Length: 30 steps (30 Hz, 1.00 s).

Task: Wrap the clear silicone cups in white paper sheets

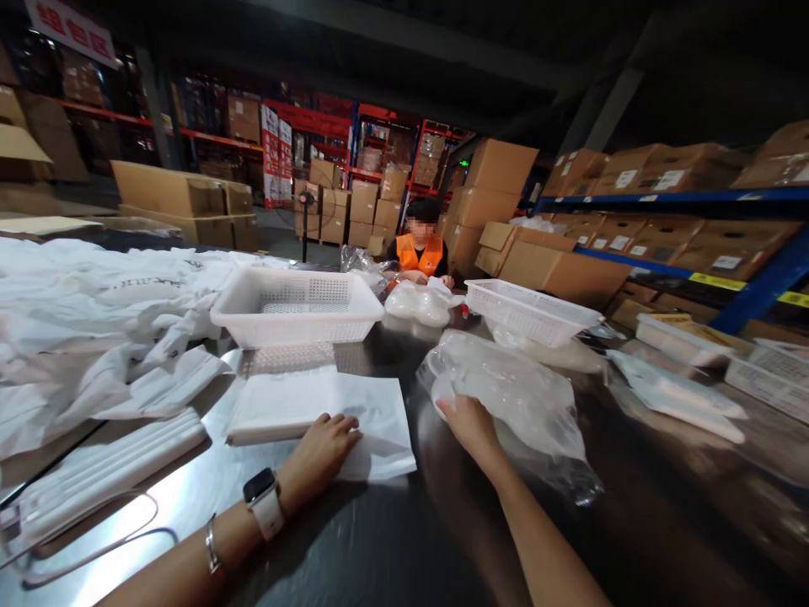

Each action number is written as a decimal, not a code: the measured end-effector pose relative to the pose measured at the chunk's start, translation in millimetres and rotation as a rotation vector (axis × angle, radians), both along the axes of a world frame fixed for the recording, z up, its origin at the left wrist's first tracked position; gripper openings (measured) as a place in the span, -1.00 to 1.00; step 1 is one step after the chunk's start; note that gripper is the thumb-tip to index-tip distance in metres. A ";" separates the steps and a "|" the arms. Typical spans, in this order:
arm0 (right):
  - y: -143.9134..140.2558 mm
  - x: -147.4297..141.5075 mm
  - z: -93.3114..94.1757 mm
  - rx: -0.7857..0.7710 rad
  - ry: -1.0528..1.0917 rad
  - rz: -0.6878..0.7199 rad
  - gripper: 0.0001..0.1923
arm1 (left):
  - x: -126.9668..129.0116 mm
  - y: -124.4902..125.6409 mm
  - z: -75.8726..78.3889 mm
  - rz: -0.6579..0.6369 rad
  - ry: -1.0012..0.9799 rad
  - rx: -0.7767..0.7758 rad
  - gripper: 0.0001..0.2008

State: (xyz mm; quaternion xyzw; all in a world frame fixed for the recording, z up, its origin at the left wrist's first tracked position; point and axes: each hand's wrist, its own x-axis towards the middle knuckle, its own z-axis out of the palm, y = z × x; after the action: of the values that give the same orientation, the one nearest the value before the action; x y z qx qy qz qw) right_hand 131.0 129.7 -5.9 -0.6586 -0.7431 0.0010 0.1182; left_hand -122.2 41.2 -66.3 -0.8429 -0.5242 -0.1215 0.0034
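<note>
My left hand (332,438) rests with its fingers stretched over a white paper sheet or flat bag (383,417). Beside it, to the left, lies a stack of white sheets (278,400). My right hand (471,426) is at the near left end of a clear plastic bag (518,388). Its fingers close on a white rounded item (443,389) at the bag's edge; the exact kind of item is not clear. More pale rounded shapes show through the plastic.
White baskets (297,333) (534,312) stand beyond my hands. White printed bags (126,295) are heaped left, near a white power strip (120,459) with a cable. A person in an orange vest (420,253) sits across the metal table (404,539). White packages (676,396) lie right.
</note>
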 end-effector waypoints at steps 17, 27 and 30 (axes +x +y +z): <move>-40.2 -43.4 -27.1 -0.016 0.604 1.354 -0.87 | -3.3 -5.3 7.2 -0.031 -0.249 -0.028 -0.20; -33.7 -47.6 -38.7 0.405 -0.139 0.856 -0.79 | 13.3 -9.7 -18.6 -0.008 -0.323 0.133 -0.11; -53.1 -60.1 -45.5 0.489 -0.293 0.666 -0.82 | 23.9 -18.8 -13.8 -0.002 -0.298 0.243 -0.15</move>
State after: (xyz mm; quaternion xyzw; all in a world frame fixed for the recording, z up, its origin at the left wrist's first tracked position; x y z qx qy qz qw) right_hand 70.9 76.5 -51.4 -0.3287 -0.9023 -0.2304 0.1574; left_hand -98.3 22.4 -80.1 -0.8094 -0.4997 -0.3073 0.0276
